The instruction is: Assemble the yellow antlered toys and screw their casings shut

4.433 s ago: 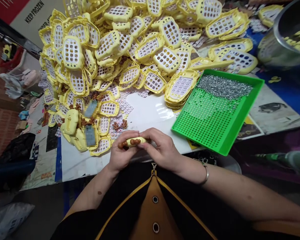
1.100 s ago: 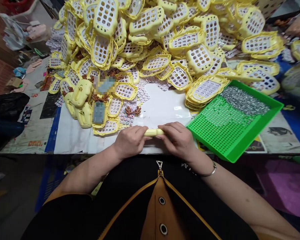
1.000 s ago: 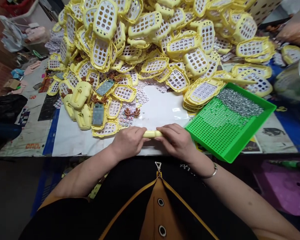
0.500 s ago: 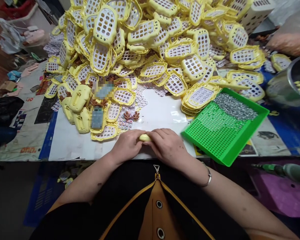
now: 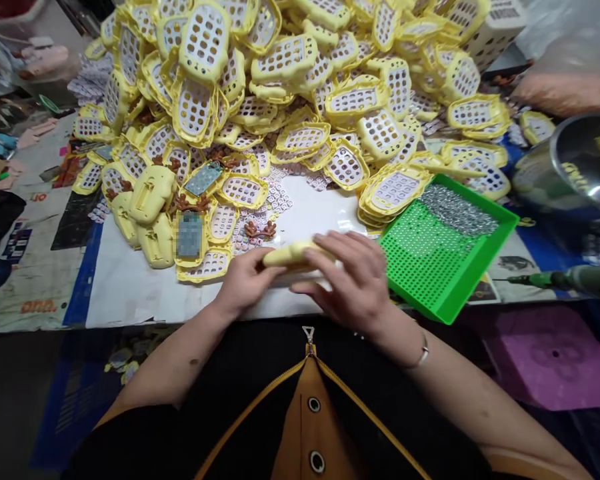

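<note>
From the head camera I look down on a cluttered table (image 5: 525, 257); at the middle of its near edge, my two bare hands meet over a white sheet (image 5: 320, 203). Between them is a small yellow piece (image 5: 290, 254), lying lengthwise from left to right just above the sheet. My left hand (image 5: 244, 280) has its fingers curled narrowly around the piece's left end. My right hand (image 5: 354, 281) is blurred; its fingers lie fairly straight across the top of the piece with the thumb beneath, so it holds the right end. A thin bracelet (image 5: 421, 357) circles the right wrist.

Just right of the right hand, at the near edge, sits a green perforated tray (image 5: 415, 257), turned at an angle; a heap of small silvery screws (image 5: 457, 209) fills its far corner. A large pile of yellow shells (image 5: 290, 80) with white keypad holes covers the far half of the table from the left side to the right, and some of them touch the tray's far rim. A brown antler-shaped part (image 5: 260, 229) lies on the sheet just beyond the left hand. At the right edge stands a metal bowl (image 5: 570, 167); near it, past the near right corner, a green power screwdriver (image 5: 575, 280) points left.
</note>
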`<state>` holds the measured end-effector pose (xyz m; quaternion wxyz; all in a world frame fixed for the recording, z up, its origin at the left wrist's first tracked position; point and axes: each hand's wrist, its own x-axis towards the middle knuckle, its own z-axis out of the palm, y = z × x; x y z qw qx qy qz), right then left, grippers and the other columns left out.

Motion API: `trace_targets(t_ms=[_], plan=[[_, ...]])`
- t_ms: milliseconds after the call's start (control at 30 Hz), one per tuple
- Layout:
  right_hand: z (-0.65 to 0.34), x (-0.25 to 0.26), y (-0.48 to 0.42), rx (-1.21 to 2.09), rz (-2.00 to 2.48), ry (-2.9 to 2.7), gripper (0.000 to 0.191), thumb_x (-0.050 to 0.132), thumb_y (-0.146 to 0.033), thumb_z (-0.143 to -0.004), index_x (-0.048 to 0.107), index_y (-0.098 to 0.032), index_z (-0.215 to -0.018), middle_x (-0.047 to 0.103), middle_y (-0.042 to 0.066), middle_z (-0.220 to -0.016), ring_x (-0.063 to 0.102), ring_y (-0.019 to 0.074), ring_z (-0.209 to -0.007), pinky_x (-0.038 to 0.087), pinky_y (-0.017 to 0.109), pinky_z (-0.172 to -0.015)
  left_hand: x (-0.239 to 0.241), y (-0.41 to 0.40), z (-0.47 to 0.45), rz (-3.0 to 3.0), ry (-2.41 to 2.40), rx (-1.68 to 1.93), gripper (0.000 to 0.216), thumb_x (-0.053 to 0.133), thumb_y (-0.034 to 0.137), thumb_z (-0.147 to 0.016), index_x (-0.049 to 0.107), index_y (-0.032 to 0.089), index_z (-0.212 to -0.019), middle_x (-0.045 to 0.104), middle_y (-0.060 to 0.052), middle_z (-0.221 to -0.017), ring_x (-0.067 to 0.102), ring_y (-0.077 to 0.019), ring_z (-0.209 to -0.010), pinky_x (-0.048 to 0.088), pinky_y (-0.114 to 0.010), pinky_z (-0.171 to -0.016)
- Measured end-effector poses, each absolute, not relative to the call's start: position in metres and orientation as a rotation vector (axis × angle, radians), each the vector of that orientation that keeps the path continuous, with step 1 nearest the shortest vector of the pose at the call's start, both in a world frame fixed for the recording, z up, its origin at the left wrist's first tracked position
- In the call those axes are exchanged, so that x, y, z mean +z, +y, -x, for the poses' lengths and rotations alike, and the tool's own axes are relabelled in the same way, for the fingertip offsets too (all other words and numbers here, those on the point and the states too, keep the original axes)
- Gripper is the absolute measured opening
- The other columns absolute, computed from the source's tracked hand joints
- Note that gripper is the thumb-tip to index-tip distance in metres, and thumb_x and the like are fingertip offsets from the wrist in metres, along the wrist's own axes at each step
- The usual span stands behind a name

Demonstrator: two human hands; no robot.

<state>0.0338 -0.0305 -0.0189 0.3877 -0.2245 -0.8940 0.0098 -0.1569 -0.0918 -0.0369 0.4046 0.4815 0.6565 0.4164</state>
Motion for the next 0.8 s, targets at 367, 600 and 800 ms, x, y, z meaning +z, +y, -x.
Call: trace_targets(t_ms=[367, 600, 800], plan=[[-0.010, -0.023, -0.035, 0.359, 0.922, -2.537, 0.043, 0.030, -0.036, -0.098, 0.060, -0.016, -0.075, 0.066, 0.006, -0.064, 0.055, 0.0158, -0.054, 0.024, 0.030, -0.050, -0.042, -0.087, 0.137, -0.685, 1.204, 1.324, 0.034, 0.064, 0.051, -0.076, 0.062, 0.026, -0.099, 0.069, -0.004, -0.100, 0.061, -0.0199, -0.107, 0.050, -0.038, -0.093], [-0.017, -0.027, -0.030, 0.430, 0.785, -2.363, 0.038, 0.040, -0.041, -0.095, 0.060, -0.015, -0.076, 0.066, 0.005, -0.066, 0.055, 0.0141, -0.056, 0.028, 0.028, -0.052, -0.037, -0.077, 0.134, -0.605, 1.180, 1.250, 0.033, 0.069, 0.042, -0.074, 0.060, 0.025, -0.102, 0.067, 0.000, -0.083, 0.064, -0.0135, -0.079, 0.054, -0.027, -0.072], [-0.034, -0.043, -0.019, 0.341, 0.855, -2.353, 0.035, 0.044, -0.037, -0.093, 0.059, -0.016, -0.068, 0.062, 0.004, -0.059, 0.053, 0.0149, -0.053, 0.031, 0.029, -0.052, -0.028, -0.072, 0.135, -0.674, 1.264, 1.214, 0.027, 0.076, 0.032, -0.069, 0.065, 0.020, -0.090, 0.069, -0.002, -0.080, 0.065, -0.0120, -0.070, 0.055, -0.027, -0.070]])
